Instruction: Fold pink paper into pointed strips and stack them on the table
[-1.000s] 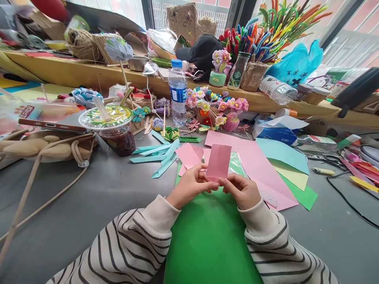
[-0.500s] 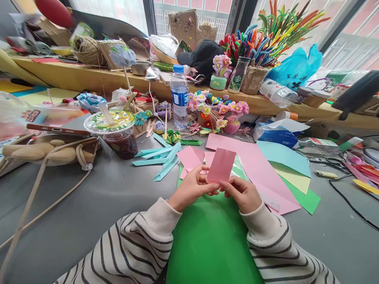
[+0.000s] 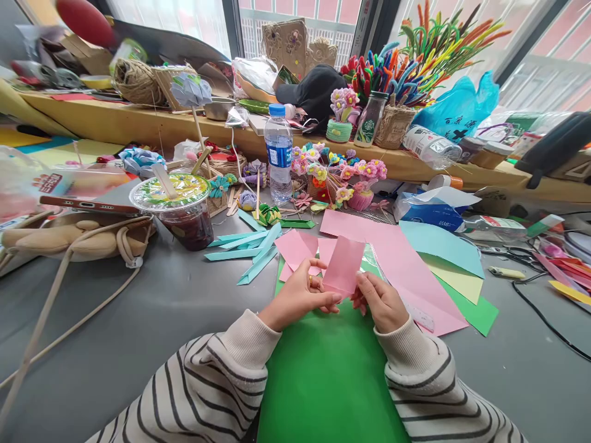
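Pink paper (image 3: 342, 264), a small folded rectangle, sits pinched between my two hands just above the green sheet (image 3: 327, 375). My left hand (image 3: 300, 294) closes thumb and fingers on its lower left edge (a ring shows on one finger), and my right hand (image 3: 381, 300) grips the lower right edge the same way. Behind the piece lie more pink sheets (image 3: 397, 258), with teal strips (image 3: 249, 246) to the left. Farther out stand a lidded drink cup (image 3: 178, 206) and a water bottle (image 3: 278, 154) on the grey table (image 3: 138, 307).
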The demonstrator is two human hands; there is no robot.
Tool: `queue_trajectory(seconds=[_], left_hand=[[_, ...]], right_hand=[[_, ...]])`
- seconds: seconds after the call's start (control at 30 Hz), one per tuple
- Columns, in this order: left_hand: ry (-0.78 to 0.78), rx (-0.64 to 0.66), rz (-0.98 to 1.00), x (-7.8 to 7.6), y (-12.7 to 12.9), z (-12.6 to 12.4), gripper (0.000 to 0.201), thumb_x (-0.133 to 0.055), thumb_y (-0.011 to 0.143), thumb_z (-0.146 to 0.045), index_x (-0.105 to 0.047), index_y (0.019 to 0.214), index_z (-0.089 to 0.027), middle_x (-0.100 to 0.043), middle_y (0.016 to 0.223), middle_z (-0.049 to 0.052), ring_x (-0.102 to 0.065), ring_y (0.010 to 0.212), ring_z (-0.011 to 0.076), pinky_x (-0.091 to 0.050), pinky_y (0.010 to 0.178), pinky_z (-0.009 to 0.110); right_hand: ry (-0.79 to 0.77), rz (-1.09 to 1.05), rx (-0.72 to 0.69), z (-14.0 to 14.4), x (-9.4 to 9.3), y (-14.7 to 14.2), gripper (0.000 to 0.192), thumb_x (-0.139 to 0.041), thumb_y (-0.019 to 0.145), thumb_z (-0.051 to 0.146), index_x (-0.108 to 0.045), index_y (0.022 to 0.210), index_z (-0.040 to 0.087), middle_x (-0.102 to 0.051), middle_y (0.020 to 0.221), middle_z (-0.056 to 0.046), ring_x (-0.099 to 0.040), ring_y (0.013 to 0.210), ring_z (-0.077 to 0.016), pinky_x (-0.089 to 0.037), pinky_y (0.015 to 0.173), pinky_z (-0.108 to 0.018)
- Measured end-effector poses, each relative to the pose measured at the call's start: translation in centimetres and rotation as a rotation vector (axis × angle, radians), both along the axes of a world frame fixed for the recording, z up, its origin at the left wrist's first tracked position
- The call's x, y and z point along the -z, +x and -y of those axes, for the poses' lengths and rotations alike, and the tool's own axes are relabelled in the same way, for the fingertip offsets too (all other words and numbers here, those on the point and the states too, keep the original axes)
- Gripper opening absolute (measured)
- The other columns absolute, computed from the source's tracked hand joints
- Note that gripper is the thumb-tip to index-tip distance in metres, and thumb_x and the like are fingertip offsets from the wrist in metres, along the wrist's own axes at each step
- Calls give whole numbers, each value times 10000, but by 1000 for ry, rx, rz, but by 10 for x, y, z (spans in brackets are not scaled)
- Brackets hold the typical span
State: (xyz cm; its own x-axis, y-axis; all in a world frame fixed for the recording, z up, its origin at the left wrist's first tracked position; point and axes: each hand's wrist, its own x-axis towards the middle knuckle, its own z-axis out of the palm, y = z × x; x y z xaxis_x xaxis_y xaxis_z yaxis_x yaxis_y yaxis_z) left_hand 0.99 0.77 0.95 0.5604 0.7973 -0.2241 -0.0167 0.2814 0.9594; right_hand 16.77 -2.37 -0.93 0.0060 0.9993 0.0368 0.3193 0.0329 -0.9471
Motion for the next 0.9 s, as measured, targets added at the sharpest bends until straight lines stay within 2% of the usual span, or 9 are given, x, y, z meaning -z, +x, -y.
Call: queue_trajectory(seconds=[0.1, 0.17, 0.27, 0.43, 0.57, 0.7, 0.8, 0.9], left_hand=[[4, 78, 3, 1, -2, 0, 510, -651, 585, -227, -302, 956, -193, -565, 619, -19, -591, 532, 140, -448, 530, 261], [6, 140, 2, 2, -3, 0, 527, -651, 583, -223, -303, 978, -198, -565, 625, -16, -591, 542, 144, -436, 510, 241], [20, 208, 5, 3, -5, -1, 536, -648, 585, -211, -308, 999, -193, -566, 619, -11, -583, 556, 141, -414, 494, 219], [28, 229, 48, 3, -6, -2, 470, -618, 624, -216, -318, 985, -185, -569, 668, 2, -573, 616, 131, -421, 578, 253], [33, 249, 30, 3, -6, -3, 457, -629, 612, -202, -336, 963, -182, -555, 667, -2, -564, 603, 127, -413, 556, 244], [1, 274, 15, 2, -7, -4, 453, -634, 604, -200, -329, 939, -185, -544, 638, -17, -561, 567, 120, -410, 524, 230], [-21, 276, 11, 1, -8, -4, 451, -638, 598, -197, -321, 919, -193, -534, 612, -38, -558, 541, 110, -417, 520, 228], [-27, 279, -2, 0, -9, -5, 458, -640, 596, -196, -317, 920, -194, -530, 599, -45, -556, 524, 106, -421, 518, 231]], right_hand=[[-46, 67, -47, -1, 1, -1, 376, -425, 712, 512, -516, 633, 156, -489, 445, 17, -420, 361, -88, -330, 365, -218], [-40, 117, -84, 0, 1, -3, 367, -482, 682, 490, -572, 617, 141, -529, 460, -10, -468, 408, -113, -345, 390, -229], [-16, 72, -155, 3, -1, -6, 332, -498, 690, 438, -618, 624, 135, -606, 520, -45, -537, 480, -151, -392, 443, -246], [48, -17, -176, 3, -5, -9, 270, -489, 727, 354, -622, 625, 142, -629, 534, -48, -573, 514, -162, -429, 481, -253], [74, -6, -185, 2, -3, -8, 265, -484, 737, 338, -615, 636, 131, -623, 554, -58, -575, 539, -171, -437, 497, -266], [75, 58, -180, 3, -2, -8, 255, -471, 745, 331, -589, 634, 133, -575, 541, -38, -529, 520, -143, -400, 468, -244], [66, 26, -163, 5, -5, -11, 292, -467, 743, 330, -522, 523, 146, -454, 425, 12, -426, 407, -92, -328, 397, -217], [17, -33, -143, 7, -8, -13, 310, -461, 744, 342, -515, 508, 149, -381, 382, 38, -349, 355, -68, -281, 367, -211]])
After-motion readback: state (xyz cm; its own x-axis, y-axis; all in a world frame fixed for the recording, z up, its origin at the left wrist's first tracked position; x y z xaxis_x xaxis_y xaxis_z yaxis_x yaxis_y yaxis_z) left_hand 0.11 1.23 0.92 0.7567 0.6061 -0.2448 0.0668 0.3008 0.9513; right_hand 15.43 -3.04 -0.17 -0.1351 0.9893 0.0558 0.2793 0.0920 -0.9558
